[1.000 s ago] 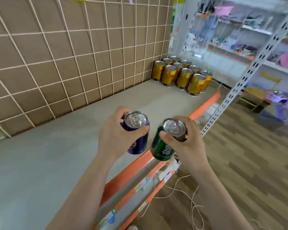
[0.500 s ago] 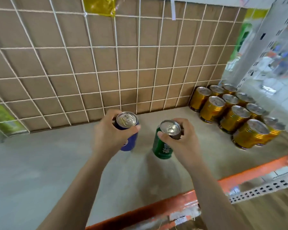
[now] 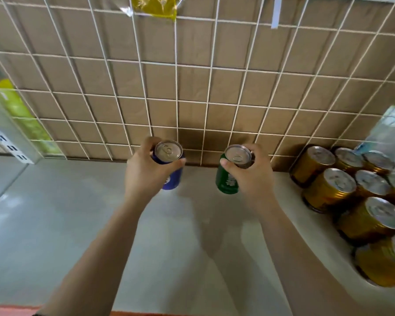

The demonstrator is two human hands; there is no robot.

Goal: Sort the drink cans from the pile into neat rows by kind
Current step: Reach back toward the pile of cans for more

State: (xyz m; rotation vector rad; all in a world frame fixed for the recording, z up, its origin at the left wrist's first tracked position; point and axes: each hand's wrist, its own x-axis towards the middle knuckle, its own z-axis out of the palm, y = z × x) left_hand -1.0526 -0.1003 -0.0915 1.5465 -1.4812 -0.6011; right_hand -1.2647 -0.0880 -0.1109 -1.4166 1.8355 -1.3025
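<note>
My left hand [image 3: 144, 172] grips a blue can [image 3: 171, 167] near its top, fingers curled round the rim. My right hand [image 3: 253, 176] grips a green can [image 3: 226, 181] the same way. Both cans are upright, held side by side and apart, close to the back of the grey shelf [image 3: 55, 224]. Whether their bases touch the shelf is unclear. Several gold cans [image 3: 328, 188] stand in rows at the right end of the shelf.
A brown panel behind a white wire grid [image 3: 192, 87] forms the back wall just behind the cans. A white upright [image 3: 5, 137] bounds the shelf on the left. The orange front lip [image 3: 9, 310] runs along the bottom edge.
Both hands have carried their cans forward over the shelf, from its front edge to near the back wall, and spread further apart. The view has swung left onto the wall.
</note>
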